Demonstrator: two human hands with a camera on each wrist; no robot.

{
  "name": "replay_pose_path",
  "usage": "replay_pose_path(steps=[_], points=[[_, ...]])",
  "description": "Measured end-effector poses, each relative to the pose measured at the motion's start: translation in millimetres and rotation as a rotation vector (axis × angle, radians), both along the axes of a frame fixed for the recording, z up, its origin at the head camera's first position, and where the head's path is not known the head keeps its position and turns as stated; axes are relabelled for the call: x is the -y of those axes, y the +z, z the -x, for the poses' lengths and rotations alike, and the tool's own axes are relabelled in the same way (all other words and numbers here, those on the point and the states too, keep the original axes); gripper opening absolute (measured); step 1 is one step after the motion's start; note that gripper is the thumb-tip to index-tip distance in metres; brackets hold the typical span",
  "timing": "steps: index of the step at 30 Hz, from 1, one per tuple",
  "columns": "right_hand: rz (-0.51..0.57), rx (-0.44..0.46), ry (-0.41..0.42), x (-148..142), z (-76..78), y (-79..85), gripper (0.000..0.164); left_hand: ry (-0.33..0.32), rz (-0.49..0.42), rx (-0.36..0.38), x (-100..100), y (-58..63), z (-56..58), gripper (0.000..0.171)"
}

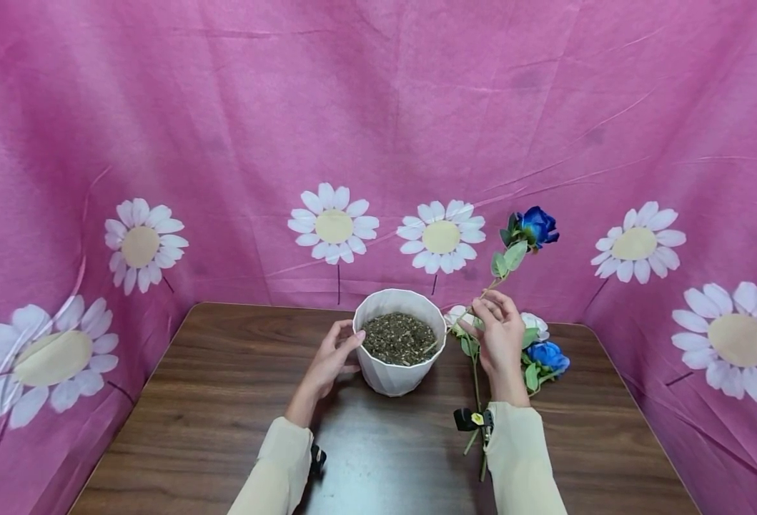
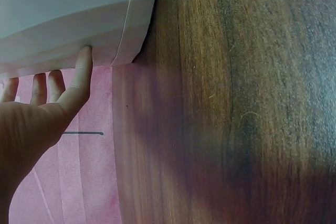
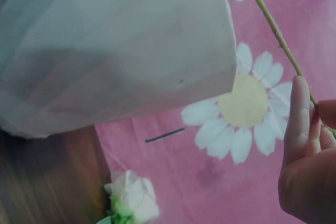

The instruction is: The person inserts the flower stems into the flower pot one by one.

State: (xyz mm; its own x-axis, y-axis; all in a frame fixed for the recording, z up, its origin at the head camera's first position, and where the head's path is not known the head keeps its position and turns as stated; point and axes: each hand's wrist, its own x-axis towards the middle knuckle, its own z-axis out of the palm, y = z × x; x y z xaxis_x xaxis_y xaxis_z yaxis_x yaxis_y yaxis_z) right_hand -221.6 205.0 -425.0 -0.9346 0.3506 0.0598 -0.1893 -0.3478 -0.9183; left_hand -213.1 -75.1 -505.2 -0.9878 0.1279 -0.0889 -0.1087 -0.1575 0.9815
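Note:
A white faceted flower pot (image 1: 394, 379) filled with dark soil (image 1: 399, 339) stands on the table. At its left side my left hand (image 1: 330, 361) holds it, thumb at the rim; in the left wrist view, fingertips (image 2: 84, 59) touch the wall. My right hand (image 1: 500, 340), right of the pot, pinches the stem (image 3: 275, 30) of a blue rose (image 1: 537, 227). The bloom tilts up to the right, and the stem slants down left over the rim. Its lower end appears to reach the soil; whether it enters cannot be told.
Beside and beneath my right forearm lie another blue rose (image 1: 547, 357) and white roses (image 1: 535, 326), with stems (image 1: 483, 458) stretching toward the front. The wooden table (image 1: 217, 422) meets a pink daisy-printed cloth (image 1: 236, 143) at the back and sides.

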Motion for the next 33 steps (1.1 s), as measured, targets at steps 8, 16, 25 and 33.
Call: replay_pose_path(steps=[8, 16, 25, 33], points=[[-0.035, -0.039, 0.007, 12, 11.2, 5.5, 0.015, 0.002, 0.001, 0.004, 0, -0.8, 0.3, 0.047], [-0.05, -0.071, 0.032, 24, 20.3, 10.6, 0.013, -0.005, -0.002, 0.006, 0, -0.5, 0.7, 0.048], [-0.168, -0.079, 0.041, 38, 33.1, 13.6, 0.012, -0.012, 0.001, 0.008, -1, 1.3, -0.1, 0.047], [-0.271, -0.146, 0.098, 51, 41.9, 8.2, 0.007, 0.004, 0.006, 0.006, -1, 2.0, -1.5, 0.047]])
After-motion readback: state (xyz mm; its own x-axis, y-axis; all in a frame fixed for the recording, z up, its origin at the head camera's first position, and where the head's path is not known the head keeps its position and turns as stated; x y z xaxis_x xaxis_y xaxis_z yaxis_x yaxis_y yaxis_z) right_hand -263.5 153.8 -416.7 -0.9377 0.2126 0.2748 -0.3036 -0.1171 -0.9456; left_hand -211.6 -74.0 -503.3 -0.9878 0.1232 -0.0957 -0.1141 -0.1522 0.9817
